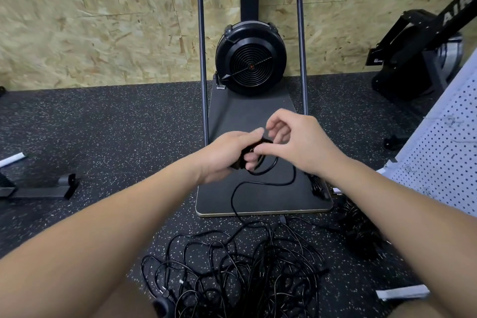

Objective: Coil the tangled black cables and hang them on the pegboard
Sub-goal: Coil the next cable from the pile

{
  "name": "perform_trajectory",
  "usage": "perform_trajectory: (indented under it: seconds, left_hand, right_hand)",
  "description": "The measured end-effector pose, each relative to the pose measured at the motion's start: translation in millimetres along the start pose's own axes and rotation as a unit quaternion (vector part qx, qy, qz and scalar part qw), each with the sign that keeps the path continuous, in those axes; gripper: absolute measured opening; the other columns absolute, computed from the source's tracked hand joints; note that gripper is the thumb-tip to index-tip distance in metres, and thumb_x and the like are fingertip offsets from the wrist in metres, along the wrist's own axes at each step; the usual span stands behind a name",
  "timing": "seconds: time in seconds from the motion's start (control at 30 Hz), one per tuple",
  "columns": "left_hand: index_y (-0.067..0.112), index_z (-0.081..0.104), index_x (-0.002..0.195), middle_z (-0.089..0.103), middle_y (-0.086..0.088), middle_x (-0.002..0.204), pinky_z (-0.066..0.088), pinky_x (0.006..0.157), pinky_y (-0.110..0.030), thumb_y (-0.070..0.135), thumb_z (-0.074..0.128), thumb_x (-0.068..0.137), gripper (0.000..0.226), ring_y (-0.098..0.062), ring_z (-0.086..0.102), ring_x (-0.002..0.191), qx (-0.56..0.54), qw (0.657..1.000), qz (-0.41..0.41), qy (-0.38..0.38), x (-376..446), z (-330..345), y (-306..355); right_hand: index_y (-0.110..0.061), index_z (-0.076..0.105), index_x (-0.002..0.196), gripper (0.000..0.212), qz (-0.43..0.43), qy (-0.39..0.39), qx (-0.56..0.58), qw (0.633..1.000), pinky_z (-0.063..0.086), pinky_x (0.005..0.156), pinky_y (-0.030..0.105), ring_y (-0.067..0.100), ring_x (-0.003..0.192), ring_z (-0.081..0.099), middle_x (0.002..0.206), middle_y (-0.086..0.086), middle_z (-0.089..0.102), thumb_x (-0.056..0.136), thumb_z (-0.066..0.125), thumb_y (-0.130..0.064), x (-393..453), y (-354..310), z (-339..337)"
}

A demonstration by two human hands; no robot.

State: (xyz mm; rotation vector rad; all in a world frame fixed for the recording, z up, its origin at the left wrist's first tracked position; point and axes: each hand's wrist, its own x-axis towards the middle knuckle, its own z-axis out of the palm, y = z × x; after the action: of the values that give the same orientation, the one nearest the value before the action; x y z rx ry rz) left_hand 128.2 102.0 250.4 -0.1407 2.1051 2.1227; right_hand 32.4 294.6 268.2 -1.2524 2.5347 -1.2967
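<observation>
A tangled heap of black cables [242, 263] lies on the speckled floor just in front of me. One black cable [260, 183] rises from the heap to my hands. My left hand [227, 152] grips a small coil of that cable. My right hand [291, 142] pinches a loop of the same cable right beside the left, with its other fingers spread. A white pegboard [438, 162] leans at the right edge. A second dark bundle of cables [358, 230] lies near the pegboard's foot.
A black fan-wheel exercise machine [250, 57] stands on a dark base plate [247, 111] against the chipboard wall, between two upright poles. Another black machine [418, 54] stands at the right. A metal foot bar [38, 188] lies at the left.
</observation>
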Motion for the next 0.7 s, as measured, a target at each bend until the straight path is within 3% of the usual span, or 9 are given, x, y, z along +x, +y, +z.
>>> perform_trajectory:
  seconds: [0.1, 0.2, 0.27, 0.37, 0.47, 0.53, 0.6, 0.7]
  left_hand:
    - [0.011, 0.057, 0.093, 0.033, -0.001, 0.070, 0.034, 0.067, -0.030, 0.028, 0.068, 0.109, 0.026, -0.017, 0.036, 0.065, 0.004, 0.999, 0.020, 0.034, 1.4, -5.7, -1.9]
    - [0.018, 0.052, 0.083, 0.037, -0.001, 0.069, 0.034, 0.068, -0.031, 0.023, 0.069, 0.108, 0.031, -0.018, 0.039, 0.063, 0.021, 0.997, 0.026, 0.072, 1.2, -10.3, -3.3]
    - [0.012, 0.057, 0.092, 0.041, 0.000, 0.068, 0.038, 0.069, -0.029, 0.025, 0.065, 0.111, 0.024, -0.018, 0.042, 0.063, 0.017, 0.996, 0.023, 0.081, 0.8, -9.9, -0.8]
    - [0.003, 0.062, 0.107, 0.042, 0.001, 0.066, 0.042, 0.069, -0.027, 0.027, 0.059, 0.114, 0.025, -0.018, 0.043, 0.064, -0.017, 0.997, 0.023, 0.078, 0.5, -5.6, 3.9]
    - [0.009, 0.060, 0.100, 0.040, 0.004, 0.066, 0.043, 0.067, -0.026, 0.029, 0.059, 0.114, 0.025, -0.016, 0.041, 0.063, -0.047, 0.994, 0.030, 0.090, 1.3, -2.4, 10.0]
    - [0.013, 0.058, 0.095, 0.038, 0.004, 0.067, 0.041, 0.069, -0.029, 0.032, 0.060, 0.113, 0.026, -0.015, 0.040, 0.061, -0.078, 0.992, 0.034, 0.098, 2.2, -2.2, 14.9]
    - [0.015, 0.057, 0.094, 0.041, 0.003, 0.069, 0.041, 0.070, -0.030, 0.033, 0.060, 0.113, 0.027, -0.016, 0.040, 0.062, -0.113, 0.986, 0.042, 0.112, 2.2, -4.5, 18.5]
    - [0.014, 0.057, 0.093, 0.045, 0.001, 0.070, 0.040, 0.068, -0.029, 0.030, 0.060, 0.113, 0.026, -0.017, 0.042, 0.063, -0.152, 0.977, 0.056, 0.139, 1.9, -10.8, 20.0]
  right_hand:
    - [-0.033, 0.070, 0.103, 0.049, 0.064, 0.002, 0.007, 0.998, 0.064, 0.084, 0.036, 0.007, 0.084, 0.072, 0.098, -0.011, 0.075, 0.074, 0.094, -0.065, 0.5, 21.4, -3.2]
    - [-0.035, 0.072, 0.106, 0.049, 0.108, -0.070, -0.008, 0.992, 0.064, 0.091, 0.038, 0.003, 0.091, 0.074, 0.103, -0.013, 0.077, 0.074, 0.094, -0.065, -1.1, 44.4, -3.4]
    - [-0.036, 0.073, 0.114, 0.054, 0.129, -0.129, -0.014, 0.983, 0.062, 0.100, 0.039, 0.001, 0.105, 0.073, 0.112, -0.016, 0.077, 0.073, 0.096, -0.062, -5.5, 56.6, 6.9]
    - [-0.028, 0.062, 0.143, 0.076, 0.180, -0.207, -0.007, 0.961, 0.050, 0.118, 0.041, 0.012, 0.141, 0.060, 0.147, -0.013, 0.064, 0.079, 0.095, -0.053, -14.7, 70.0, 32.1]
    - [-0.027, 0.046, 0.159, 0.091, 0.243, -0.258, 0.060, 0.933, 0.039, 0.126, 0.043, 0.018, 0.158, 0.040, 0.170, 0.001, 0.043, 0.084, 0.092, -0.051, -22.6, 77.5, 56.2]
    - [-0.023, 0.055, 0.148, 0.066, 0.276, -0.241, 0.157, 0.917, 0.037, 0.126, 0.041, 0.018, 0.154, 0.046, 0.165, 0.005, 0.050, 0.093, 0.088, -0.038, -23.4, 80.0, 66.0]
    - [-0.012, 0.063, 0.136, 0.037, 0.289, -0.202, 0.226, 0.908, 0.040, 0.123, 0.038, 0.016, 0.135, 0.064, 0.144, 0.007, 0.070, 0.103, 0.077, -0.021, -21.9, 80.5, 72.6]
    - [0.003, 0.065, 0.131, 0.026, 0.353, -0.136, 0.316, 0.870, 0.057, 0.108, 0.037, 0.023, 0.110, 0.080, 0.116, 0.013, 0.082, 0.112, 0.063, -0.014, -16.2, 80.7, 77.2]
